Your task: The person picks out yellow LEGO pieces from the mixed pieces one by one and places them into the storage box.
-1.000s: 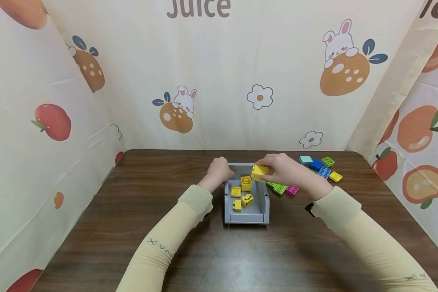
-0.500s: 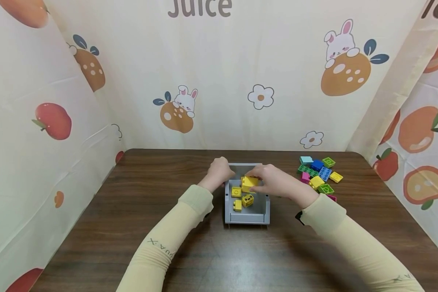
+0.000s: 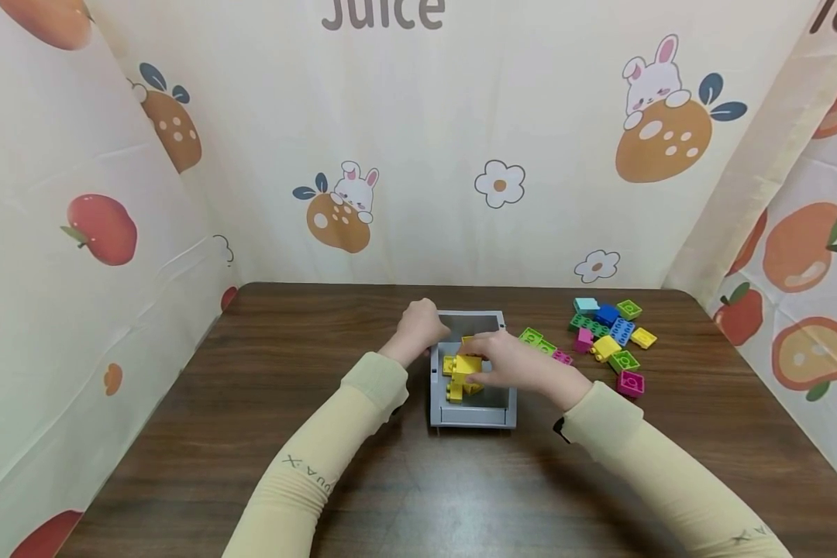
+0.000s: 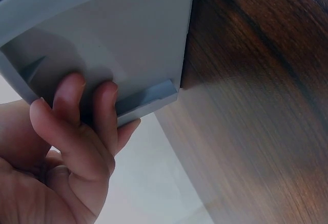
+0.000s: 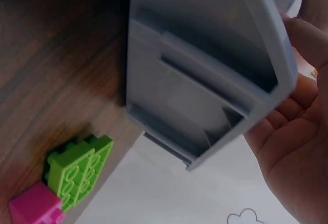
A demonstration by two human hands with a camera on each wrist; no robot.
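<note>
A grey plastic bin [image 3: 473,418] with a low front stands mid-table, several yellow toy bricks inside. My left hand [image 3: 418,332] grips its left wall near the back; in the left wrist view the fingers lie against the outside of the bin [image 4: 123,34]. Over the right wall reaches my right hand [image 3: 519,363], pinching a yellow building brick [image 3: 468,365] low inside the bin, above other yellow pieces that it partly covers. The right wrist view has the bin's outer side [image 5: 200,96] beside my right hand [image 5: 292,137]; the held brick is hidden there.
Right of the bin lie loose bricks: a green one [image 3: 532,336], a magenta one [image 3: 631,384], a blue one [image 3: 622,332], a yellow one [image 3: 604,349] and several others. A printed curtain [image 3: 418,232] hangs behind the dark wooden table [image 3: 307,310].
My right hand has carried the yellow brick left and forward-down into the bin, over the other yellow pieces. The left hand keeps its place on the bin wall.
</note>
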